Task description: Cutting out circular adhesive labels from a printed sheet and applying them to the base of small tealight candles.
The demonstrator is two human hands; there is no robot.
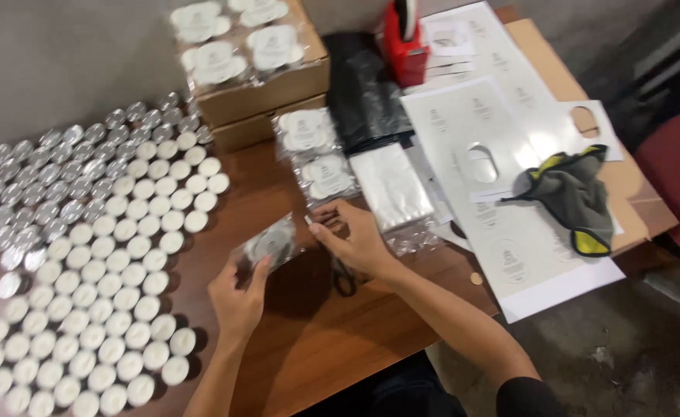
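My left hand (238,297) holds a small clear plastic bag of tealight candles (269,243) above the brown wooden table (309,347). My right hand (351,239) pinches the bag's right end with its fingertips. Black-handled scissors (345,278) lie on the table under my right wrist, partly hidden. Several loose white tealights (116,278) in metal cups fill the table's left side in rows.
Filled bags of candles (317,158) lie by a cardboard box (259,93) with more bags on top. A stack of clear bags (392,185), black plastic (363,85), a red tape dispenser (403,38), white label sheets (502,154) and a grey-yellow cloth (576,197) sit to the right.
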